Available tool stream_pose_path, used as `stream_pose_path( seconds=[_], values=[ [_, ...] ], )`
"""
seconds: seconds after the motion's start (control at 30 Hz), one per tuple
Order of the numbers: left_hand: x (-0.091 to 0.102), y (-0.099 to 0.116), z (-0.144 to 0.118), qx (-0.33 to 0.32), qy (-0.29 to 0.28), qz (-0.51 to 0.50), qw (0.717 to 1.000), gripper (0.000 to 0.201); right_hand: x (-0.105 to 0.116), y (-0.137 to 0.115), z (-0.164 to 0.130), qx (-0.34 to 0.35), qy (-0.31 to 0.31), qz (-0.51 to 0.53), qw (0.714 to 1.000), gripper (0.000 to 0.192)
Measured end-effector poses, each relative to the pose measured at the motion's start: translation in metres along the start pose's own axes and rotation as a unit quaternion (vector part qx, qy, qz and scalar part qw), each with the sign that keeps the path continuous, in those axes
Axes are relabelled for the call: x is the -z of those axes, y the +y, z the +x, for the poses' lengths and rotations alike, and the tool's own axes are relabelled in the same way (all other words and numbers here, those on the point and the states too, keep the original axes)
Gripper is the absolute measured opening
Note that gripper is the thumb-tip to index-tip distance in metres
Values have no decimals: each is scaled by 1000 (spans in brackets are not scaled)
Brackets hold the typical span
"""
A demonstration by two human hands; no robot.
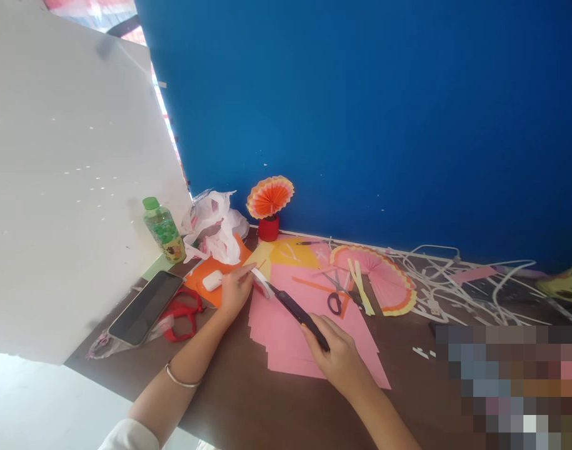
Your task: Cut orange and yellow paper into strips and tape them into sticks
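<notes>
My left hand [236, 290] pinches a narrow white strip [263, 282] between thumb and fingertips. The strip slants down to the right over the pink paper. My right hand [335, 350] is wrapped round a black utility knife [297, 311], its thin tip pointing up-left at the strip. Whether the tip touches the strip I cannot tell. Beneath both lie pink paper sheets [295, 350], stacked unevenly. Scissors with dark handles [335, 304] rest on the sheets, right of the knife. A pleated pink paper fan [379, 281] with an orange and yellow edge lies beyond them.
A pleated orange paper rosette [270, 199] stands in a red pot [268, 229] by the blue wall. On the left are a green-capped bottle [164, 230], a phone [145, 307], a red tape dispenser [182, 314] and a white plastic bag [217, 228]. White cables [436, 287] tangle at right.
</notes>
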State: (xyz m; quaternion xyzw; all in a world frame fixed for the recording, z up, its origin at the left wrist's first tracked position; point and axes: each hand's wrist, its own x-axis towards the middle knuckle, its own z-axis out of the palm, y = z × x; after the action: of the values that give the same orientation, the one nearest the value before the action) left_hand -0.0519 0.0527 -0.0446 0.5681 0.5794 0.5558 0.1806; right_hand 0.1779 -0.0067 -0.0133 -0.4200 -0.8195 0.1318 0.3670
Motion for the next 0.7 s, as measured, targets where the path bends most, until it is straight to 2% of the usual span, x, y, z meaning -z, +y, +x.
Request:
stream_pose_path(
  seconds=[0.3,0.7],
  values=[
    [4,7,4,56,2,14,998,29,-1,1,1,-2,3,10,1000,16],
    [-2,-1,3,110,-3,-4,994,27,1,0,3,0,12,13,1000,16]
  ],
)
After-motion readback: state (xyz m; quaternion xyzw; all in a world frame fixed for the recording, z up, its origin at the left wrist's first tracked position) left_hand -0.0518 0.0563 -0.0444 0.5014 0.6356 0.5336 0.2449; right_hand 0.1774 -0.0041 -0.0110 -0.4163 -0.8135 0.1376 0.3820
